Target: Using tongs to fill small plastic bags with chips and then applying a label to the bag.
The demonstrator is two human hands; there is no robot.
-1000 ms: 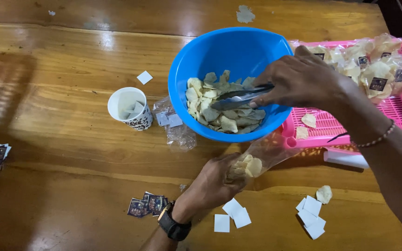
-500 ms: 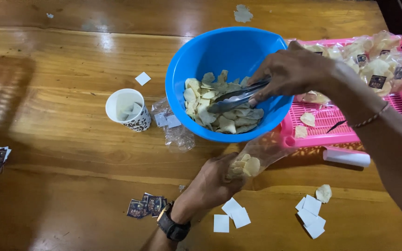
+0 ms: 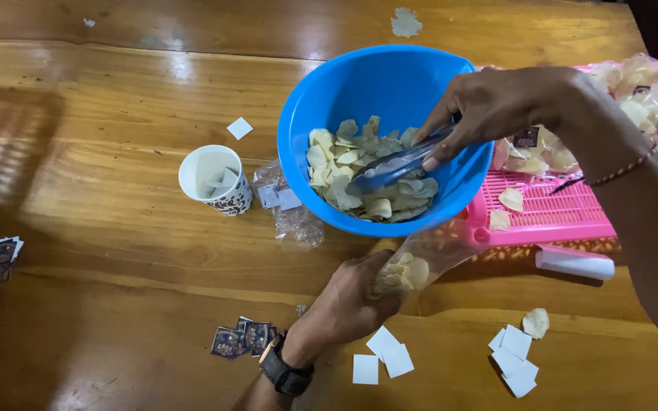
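Chips [image 3: 367, 179] sit in the blue bowl [image 3: 344, 84], middle of the frame. My right hand [image 3: 489, 106] squeezes tongs [image 3: 397, 164]; my left hand [image 3: 352, 301] grips a bag [image 3: 413, 266]. Loose squeezing could drop chips on the desk [image 3: 116, 228].

Both hands are bare, and no sleeve shows on either forearm. The left hand [image 3: 352, 297] has a wristwatch [image 3: 285, 367] just behind it, with a dark, wide strap and a case edged in a brassy tone, its face mostly turned away. The right hand [image 3: 496, 106] has, just behind it, a thin bracelet [image 3: 624, 169] of small beads, reddish-brown and pale, lying as one slim strand.
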